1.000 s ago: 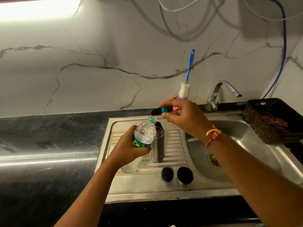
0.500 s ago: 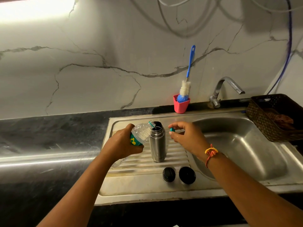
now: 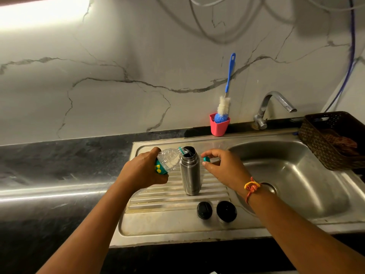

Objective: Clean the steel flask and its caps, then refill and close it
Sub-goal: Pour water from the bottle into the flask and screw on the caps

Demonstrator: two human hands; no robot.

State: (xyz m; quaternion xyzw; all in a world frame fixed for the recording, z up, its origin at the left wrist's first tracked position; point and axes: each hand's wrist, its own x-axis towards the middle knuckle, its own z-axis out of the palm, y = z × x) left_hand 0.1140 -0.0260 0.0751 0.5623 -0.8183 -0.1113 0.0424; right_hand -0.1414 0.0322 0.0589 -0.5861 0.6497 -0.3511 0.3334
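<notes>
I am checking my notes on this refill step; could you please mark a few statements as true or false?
1. The steel flask stands upright and uncapped on the drainboard. True.
2. The right hand holds the bottle brush. False: it pinches a teal cap; the brush stands in the pink cup.
3. The left hand tilts the plastic bottle to the flask's mouth. True.
4. The black caps are screwed onto the flask. False: they rest on the sink's front ledge.

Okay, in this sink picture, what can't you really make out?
Head view only.
- Water level in the steel flask: hidden by its dark mouth and the neck of the plastic bottle.
- Lower half of the plastic bottle: covered by the left hand.
- Contents of the brown basket: dim, cut by the right edge.
</notes>
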